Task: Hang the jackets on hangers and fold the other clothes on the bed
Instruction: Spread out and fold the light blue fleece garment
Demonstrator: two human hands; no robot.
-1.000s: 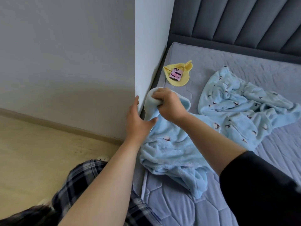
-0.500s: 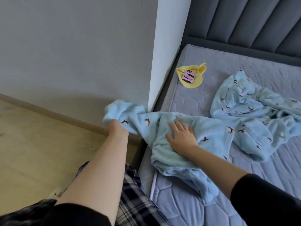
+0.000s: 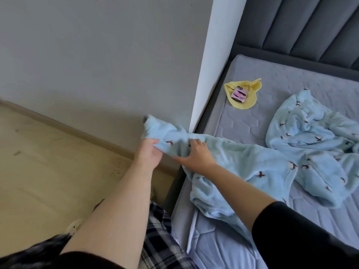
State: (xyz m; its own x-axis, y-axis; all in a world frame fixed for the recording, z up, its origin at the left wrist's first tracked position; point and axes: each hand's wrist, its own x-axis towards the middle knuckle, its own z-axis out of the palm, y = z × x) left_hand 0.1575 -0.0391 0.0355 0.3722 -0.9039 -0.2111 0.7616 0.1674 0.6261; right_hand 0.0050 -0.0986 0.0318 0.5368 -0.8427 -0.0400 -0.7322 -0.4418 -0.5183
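A light blue fleece garment [image 3: 242, 162] with small dark bird prints lies at the left edge of the bed [image 3: 242, 125], one end stretched out past the mattress edge. My left hand [image 3: 149, 152] grips that end off the bed, near the wall corner. My right hand [image 3: 196, 154] grips the same cloth just to the right, fingers curled into the fleece. A second light blue fleece piece [image 3: 314, 142] with the same print lies crumpled to the right on the mattress.
A yellow cloth [image 3: 246, 100] with a pink phone [image 3: 239, 93] on it lies near the head of the bed. A white wall corner [image 3: 209, 74] stands beside the mattress. Wooden floor [image 3: 48, 171] spreads left; the padded headboard [image 3: 301, 30] is behind.
My left hand has kept the cloth's end pulled out past the bed edge. My right hand slid left along the fleece from a flat press to a grip near the left hand.
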